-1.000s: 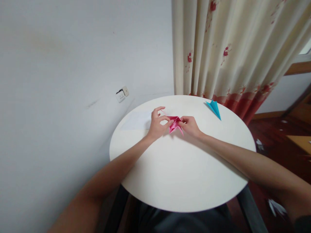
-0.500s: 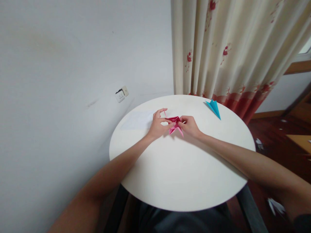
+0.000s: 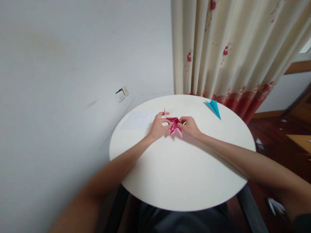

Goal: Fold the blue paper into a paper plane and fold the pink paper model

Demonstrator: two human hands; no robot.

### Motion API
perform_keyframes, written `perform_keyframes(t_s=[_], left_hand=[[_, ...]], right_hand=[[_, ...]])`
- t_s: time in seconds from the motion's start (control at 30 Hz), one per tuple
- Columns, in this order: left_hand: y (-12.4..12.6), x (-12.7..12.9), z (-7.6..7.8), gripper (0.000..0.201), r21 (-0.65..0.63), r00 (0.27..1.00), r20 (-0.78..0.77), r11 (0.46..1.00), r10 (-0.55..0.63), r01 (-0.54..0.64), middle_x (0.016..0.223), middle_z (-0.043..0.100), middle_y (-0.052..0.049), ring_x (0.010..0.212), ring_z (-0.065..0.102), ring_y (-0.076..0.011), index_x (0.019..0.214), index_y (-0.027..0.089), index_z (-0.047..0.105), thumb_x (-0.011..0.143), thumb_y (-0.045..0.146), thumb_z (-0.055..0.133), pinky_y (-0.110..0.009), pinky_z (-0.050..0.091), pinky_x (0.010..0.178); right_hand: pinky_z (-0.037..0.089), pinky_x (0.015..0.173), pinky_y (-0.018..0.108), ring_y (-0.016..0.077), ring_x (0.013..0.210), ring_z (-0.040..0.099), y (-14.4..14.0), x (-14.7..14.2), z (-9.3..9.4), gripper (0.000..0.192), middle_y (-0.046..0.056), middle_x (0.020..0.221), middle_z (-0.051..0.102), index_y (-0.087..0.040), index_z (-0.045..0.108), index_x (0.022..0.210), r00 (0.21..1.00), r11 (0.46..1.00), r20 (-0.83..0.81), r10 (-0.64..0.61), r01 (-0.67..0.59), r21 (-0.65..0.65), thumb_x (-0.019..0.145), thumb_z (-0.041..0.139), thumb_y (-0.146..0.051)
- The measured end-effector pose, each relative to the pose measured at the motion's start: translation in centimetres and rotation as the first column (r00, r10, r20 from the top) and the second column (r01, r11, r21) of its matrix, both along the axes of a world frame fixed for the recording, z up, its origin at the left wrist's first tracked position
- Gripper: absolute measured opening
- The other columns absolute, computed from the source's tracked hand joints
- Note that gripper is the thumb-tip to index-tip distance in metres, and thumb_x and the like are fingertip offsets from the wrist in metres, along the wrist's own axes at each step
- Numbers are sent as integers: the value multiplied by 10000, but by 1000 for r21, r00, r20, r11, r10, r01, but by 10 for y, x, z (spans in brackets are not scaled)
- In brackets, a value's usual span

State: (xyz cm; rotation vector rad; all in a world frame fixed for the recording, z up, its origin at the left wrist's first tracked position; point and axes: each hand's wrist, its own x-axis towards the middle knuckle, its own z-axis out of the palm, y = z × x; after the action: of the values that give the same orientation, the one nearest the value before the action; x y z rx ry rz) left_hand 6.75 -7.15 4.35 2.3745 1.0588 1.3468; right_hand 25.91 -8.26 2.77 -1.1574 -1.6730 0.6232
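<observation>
Near the table's (image 3: 170, 181) far edge, your left hand (image 3: 157, 125) and right hand (image 3: 190, 126) both pinch the pink origami piece (image 3: 175, 125); you seem mid-fold; next crease likely needs steady, even fingertip pressure.

- The left hand (image 3: 157, 127) is bare, with no ring or watch.
- The right hand (image 3: 190, 126) is bare too.
- Both arms have no sleeves on them.
- Dark clothes show down low.
</observation>
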Motion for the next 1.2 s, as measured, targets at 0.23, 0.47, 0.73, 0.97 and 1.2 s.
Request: perform_keyframes(t_s=[0.23,0.47,0.73,0.97,1.2], left_hand=[[-4,3,0,79,48,1000,-30,999,-8,9,1249,575,-77,1217,546,-242,754,213,725,811,163,748,-461,422,1089],[-10,5,4,87,121,999,24,992,22,-25,1186,555,-72,1157,537,-227,769,206,673,846,188,708,-444,419,1066],[-7,5,6,149,4,980,197,999,-34,34,870,599,-21,843,591,-159,815,205,577,935,292,586,-276,506,765],[1,1,0,215,-89,952,302,996,55,-29,741,560,18,710,576,-137,819,216,506,962,371,545,-249,475,674],[15,-4,-8,285,-186,958,276,982,75,-23,848,622,13,757,624,-137,1021,229,507,810,203,698,-232,467,645]], right_hand=[[290,496,252,124,524,466,0,3,0,228,-1,535,566,-174,605,571,984,986,104,-144,152,-74,736,585,-330],[303,496,259,139,532,492,7,9,-4,267,42,579,625,-157,656,614,983,974,93,-160,172,-145,760,610,-375],[294,529,265,150,567,524,0,9,7,206,55,646,676,-188,646,633,927,949,249,-281,308,-73,772,579,-325],[277,560,284,165,596,518,-6,9,14,180,46,663,664,-202,639,660,857,934,376,-351,349,78,785,571,-313],[295,538,270,146,566,512,-2,9,10,163,11,601,617,-202,583,608,941,971,248,-232,237,7,753,576,-276]])
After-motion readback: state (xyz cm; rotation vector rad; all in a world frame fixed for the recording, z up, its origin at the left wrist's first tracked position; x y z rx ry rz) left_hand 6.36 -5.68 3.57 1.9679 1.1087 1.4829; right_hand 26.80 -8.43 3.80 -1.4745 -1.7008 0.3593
